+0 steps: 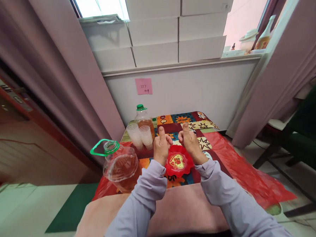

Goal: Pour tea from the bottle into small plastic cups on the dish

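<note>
Both my hands are raised above a red scalloped dish with a gold heart pattern. My left hand, thumb up and fingers curled, is closed with nothing in it. My right hand makes the same thumb-up fist, also holding nothing. Left of my hands stand two stacks of clear plastic cups. Nearer to me is a large open jug of amber liquid, with a green ring handle at its neck. Behind the cups stands a second jug with a green cap.
A colourful patterned mat and red plastic sheeting cover the table, with a pink cloth along the near edge. White boxes are stacked at the back. A green chair stands right; a door is at left.
</note>
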Demonstrator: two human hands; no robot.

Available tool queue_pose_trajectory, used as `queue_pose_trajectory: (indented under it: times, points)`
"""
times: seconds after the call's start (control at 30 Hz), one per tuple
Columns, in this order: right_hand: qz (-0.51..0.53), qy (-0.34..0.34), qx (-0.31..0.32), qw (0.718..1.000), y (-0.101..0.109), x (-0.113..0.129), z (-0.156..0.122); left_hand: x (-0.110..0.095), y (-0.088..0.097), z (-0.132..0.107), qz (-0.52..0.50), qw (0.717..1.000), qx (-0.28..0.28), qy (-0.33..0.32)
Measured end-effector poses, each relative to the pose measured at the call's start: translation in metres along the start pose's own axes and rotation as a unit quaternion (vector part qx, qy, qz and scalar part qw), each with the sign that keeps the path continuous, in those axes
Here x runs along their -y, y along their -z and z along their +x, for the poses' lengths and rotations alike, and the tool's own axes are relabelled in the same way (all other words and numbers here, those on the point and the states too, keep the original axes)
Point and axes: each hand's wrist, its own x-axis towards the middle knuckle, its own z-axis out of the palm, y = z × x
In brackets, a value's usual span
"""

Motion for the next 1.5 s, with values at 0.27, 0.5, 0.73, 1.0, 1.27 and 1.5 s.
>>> queue_pose_trajectory:
  times: [0.27,0.5,0.73,1.0,1.27,1.5]
  points:
    - [0.016,-0.015,-0.007,1.0,-0.003,0.0,-0.008,0.0,-0.001,-0.009,0.007,1.0,0.005,0.01]
    - [0.019,-0.012,-0.009,1.0,-0.004,-0.001,-0.008,0.001,0.0,-0.012,0.001,1.0,-0.004,0.022]
    - [0.031,-0.018,-0.001,0.999,-0.002,-0.011,-0.009,0.019,0.005,-0.012,0.028,1.0,0.01,0.006]
    - [-0.192,0.004,-0.085,0.978,-0.006,-0.126,-0.057,0.128,0.051,-0.085,0.172,0.982,-0.055,-0.057]
    - [-0.133,0.095,-0.049,0.985,-0.048,-0.111,-0.027,0.215,0.066,-0.11,0.223,0.969,-0.073,-0.071]
    - [-0.132,0.269,0.044,0.953,-0.112,0.002,0.053,0.233,0.068,-0.108,0.233,0.966,-0.055,-0.095]
